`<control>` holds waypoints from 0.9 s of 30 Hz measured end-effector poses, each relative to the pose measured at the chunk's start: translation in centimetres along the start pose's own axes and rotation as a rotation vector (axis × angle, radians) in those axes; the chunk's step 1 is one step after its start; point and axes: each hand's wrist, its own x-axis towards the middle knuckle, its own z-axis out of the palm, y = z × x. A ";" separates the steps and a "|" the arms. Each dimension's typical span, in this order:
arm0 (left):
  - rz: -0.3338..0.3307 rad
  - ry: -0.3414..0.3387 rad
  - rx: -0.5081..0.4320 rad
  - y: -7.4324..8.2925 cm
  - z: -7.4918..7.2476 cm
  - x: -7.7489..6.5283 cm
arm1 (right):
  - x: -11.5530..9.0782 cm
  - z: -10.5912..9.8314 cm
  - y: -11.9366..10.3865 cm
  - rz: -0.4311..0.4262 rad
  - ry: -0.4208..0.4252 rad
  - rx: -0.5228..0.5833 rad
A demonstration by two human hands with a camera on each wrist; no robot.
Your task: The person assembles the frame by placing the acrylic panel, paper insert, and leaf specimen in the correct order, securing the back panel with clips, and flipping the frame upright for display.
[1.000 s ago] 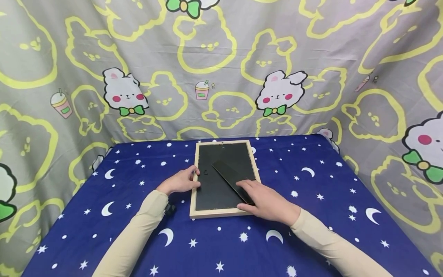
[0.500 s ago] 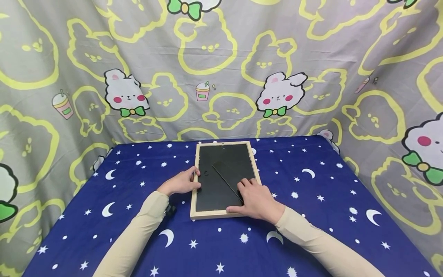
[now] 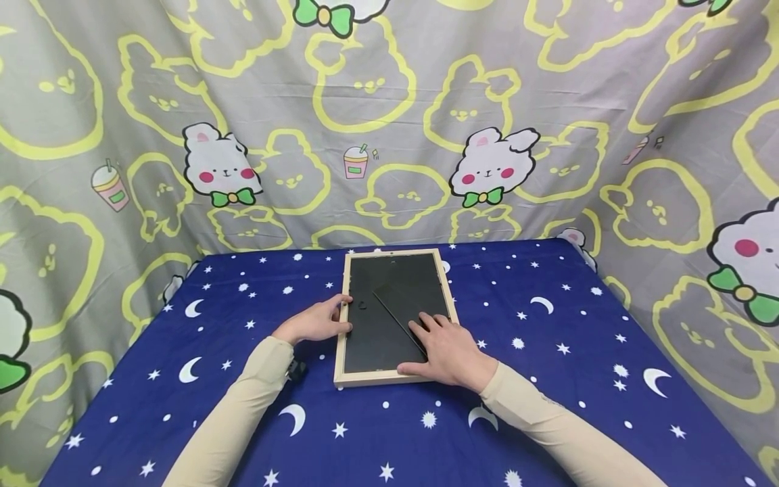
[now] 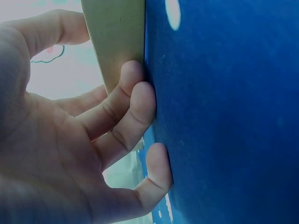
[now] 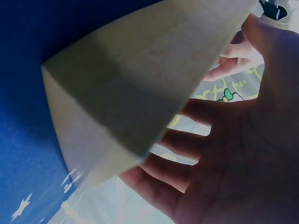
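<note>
We've got the wooden frame [image 3: 365, 378], prob. face-down, on the blue cloth [image 3: 341, 453], black backing [image 3: 371, 345] up. Our L hand [image 3: 316, 319] is at the frame's L side: thumb + a fingertip hooked over the rim, other fingers bent vs. its outer edge, so we're gripping it there. Our R hand [image 3: 447, 352] is at the frame's near-R corner, fingers spread & nearly straight, resting on the flap [image 3: 397, 308] that slants across the frame's back. Can't tell if the flap's near end lies flat, b/c our hand covers it.

Risks, we'd guess: too much push could bow the backing or crack whatever's under it; an off-centre push could skid the frame on soft fabric if our L grip slackens; a fingertip could get nipped btwn flap & backing; the small hook [image 3: 362, 305] near the frame's L rim could snag us.
</note>
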 end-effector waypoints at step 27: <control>0.028 0.007 0.002 0.0 -0.2 -0.1 | 0.1 -0.1 -0.2 0.000 -0.022 0.121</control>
